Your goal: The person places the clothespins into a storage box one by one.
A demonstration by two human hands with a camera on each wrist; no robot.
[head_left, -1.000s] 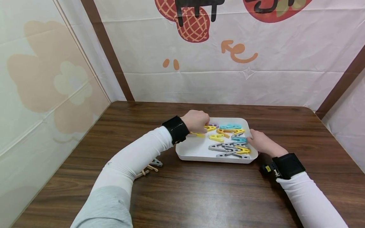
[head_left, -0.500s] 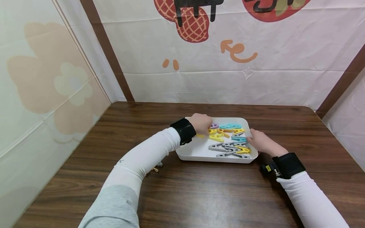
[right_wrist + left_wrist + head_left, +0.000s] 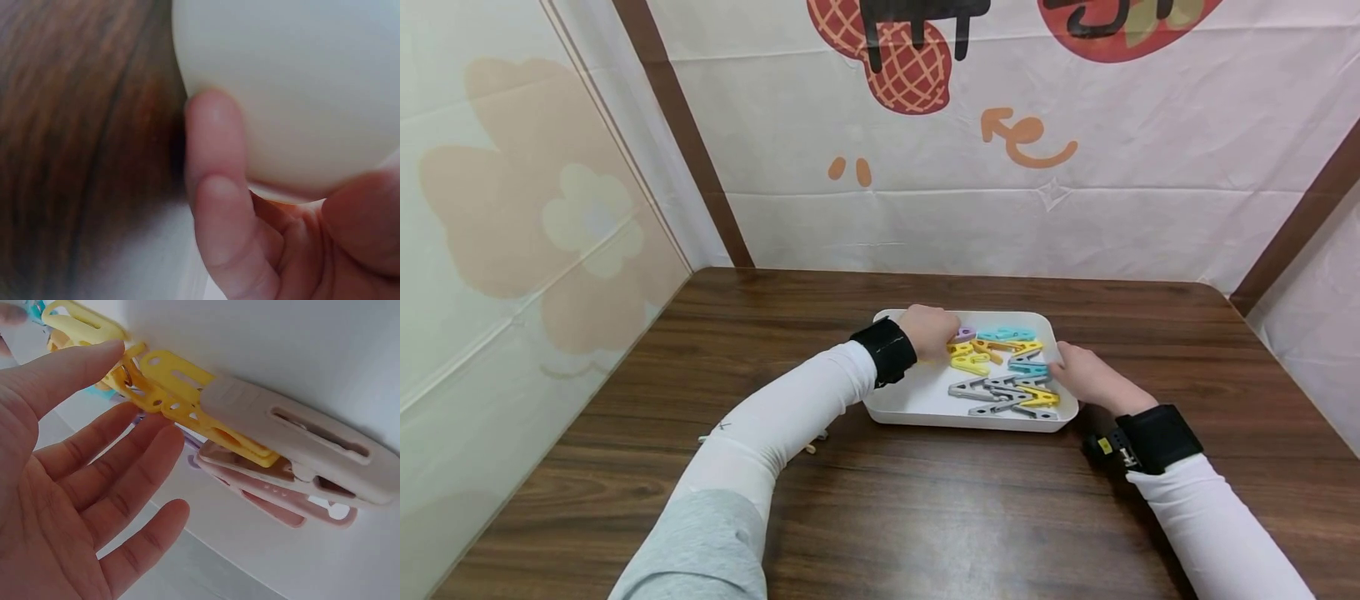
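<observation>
A white tray [image 3: 910,417] with several clothespins stands on the table. My left hand [image 3: 929,331] is over its left part. In the left wrist view its fingers are spread, thumb and index at either side of a yellow clothespin [image 3: 140,394]; whether they touch it is hard to tell. Beyond them lie another yellow clothespin [image 3: 181,378], a beige one [image 3: 275,419] and a pink one [image 3: 262,490]. My right hand [image 3: 1092,375] holds the tray's right side, its fingers curled against the outer wall [image 3: 300,106].
Grey clothespins [image 3: 992,390] lie at the tray's front right, blue ones [image 3: 1006,333] at its back. A few loose clothespins [image 3: 811,448] on the brown table [image 3: 970,517] are partly hidden under my left forearm. A printed white curtain [image 3: 925,225] hangs behind.
My left hand has moved right and slightly nearer over the tray, and the yellow clothespin beside it has shifted the same way. My right hand and the tray have stayed in place.
</observation>
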